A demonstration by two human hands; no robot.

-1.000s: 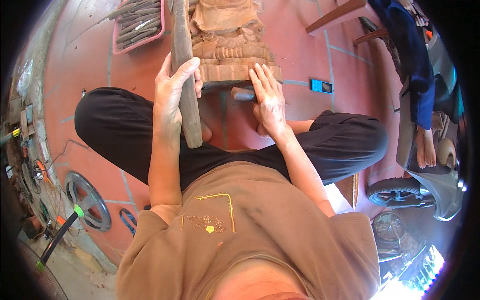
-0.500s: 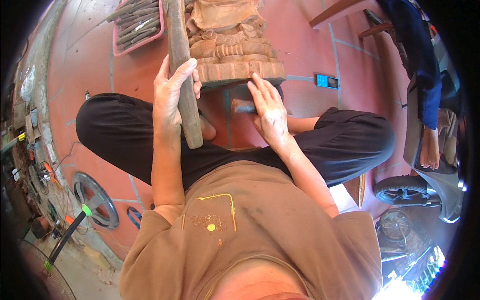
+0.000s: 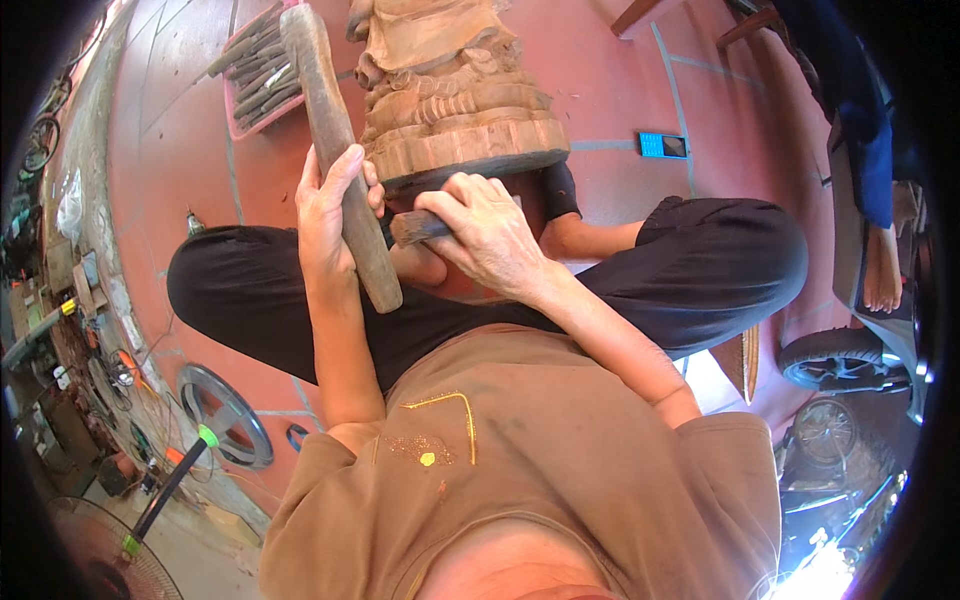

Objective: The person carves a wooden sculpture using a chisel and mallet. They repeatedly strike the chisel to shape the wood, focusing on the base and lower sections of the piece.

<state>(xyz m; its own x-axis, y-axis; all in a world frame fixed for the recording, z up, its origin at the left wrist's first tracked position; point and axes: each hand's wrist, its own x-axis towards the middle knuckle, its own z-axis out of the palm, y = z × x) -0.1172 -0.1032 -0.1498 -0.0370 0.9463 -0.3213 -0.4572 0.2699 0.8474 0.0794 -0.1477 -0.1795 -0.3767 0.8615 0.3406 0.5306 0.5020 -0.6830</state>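
Observation:
My left hand (image 3: 334, 210) is wrapped round a long, club-shaped wooden mallet (image 3: 338, 110), its thumb lying along the wood. The mallet slants from the upper left down toward my lap. In front of my crossed legs lies a carved wooden piece (image 3: 440, 95), with folds and rounded relief and a thick flat base nearest me. My right hand (image 3: 487, 232) is closed round a tool with a short dark handle (image 3: 418, 228); the handle's blunt end points left toward the mallet. The rest of that tool is hidden by my fingers. This hand is just below the carving's base.
A pink basket (image 3: 240, 125) full of slender wooden-handled tools stands at the far left. A blue phone (image 3: 662, 146) lies on the red tiles to the right. A fan (image 3: 105, 550) is at lower left. Another person's foot (image 3: 882, 270) and a wheel (image 3: 835, 360) are at the right.
My right hand has moved left and turned, its fingers going from stretched against the carving's base to curled round the tool. The mallet has tilted further left at its top.

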